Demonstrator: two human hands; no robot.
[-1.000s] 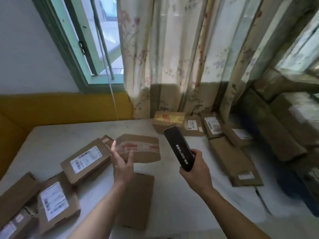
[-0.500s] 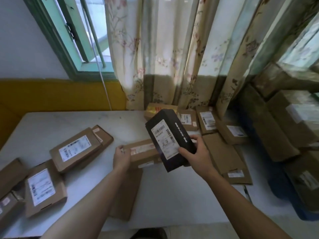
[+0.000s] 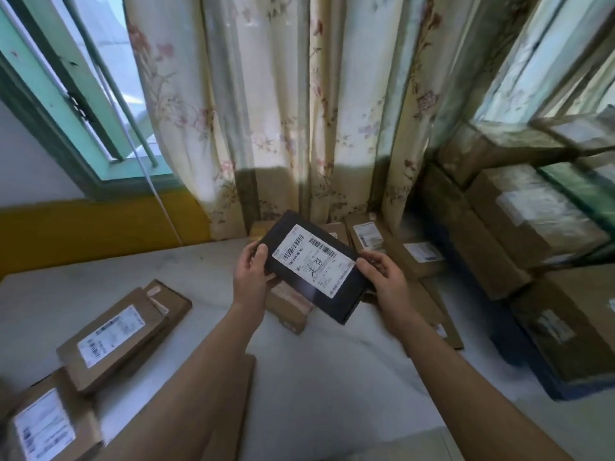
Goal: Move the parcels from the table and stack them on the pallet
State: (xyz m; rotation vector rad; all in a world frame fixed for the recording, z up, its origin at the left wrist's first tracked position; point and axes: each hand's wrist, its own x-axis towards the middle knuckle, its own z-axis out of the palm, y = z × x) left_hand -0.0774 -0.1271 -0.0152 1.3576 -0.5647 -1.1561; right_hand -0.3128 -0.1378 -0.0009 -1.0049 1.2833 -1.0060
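Observation:
A flat black parcel [image 3: 312, 266] with a white shipping label faces up, held above the white table [image 3: 332, 371]. My left hand [image 3: 251, 277] grips its left end, thumb on top. My right hand [image 3: 382, 281] grips its right end. Under it lies a taped brown parcel [image 3: 289, 304]. More brown labelled parcels lie at the table's left [image 3: 113, 337] and lower left corner [image 3: 46, 424]. A flat brown parcel [image 3: 239, 387] sits partly under my left forearm. To the right, big cardboard boxes [image 3: 529, 224] are stacked on a blue pallet [image 3: 519, 351].
Several small parcels [image 3: 369, 236] line the table's far edge below a flowered curtain [image 3: 283, 111]. A flat brown parcel [image 3: 442, 314] lies at the table's right edge, next to the pallet. A green-framed window [image 3: 66, 104] and yellow wall band are at the left.
My left hand left the taped brown parcel and took hold of the black parcel's left end. The black parcel turned label-up between both hands. The view shifted right and closer.

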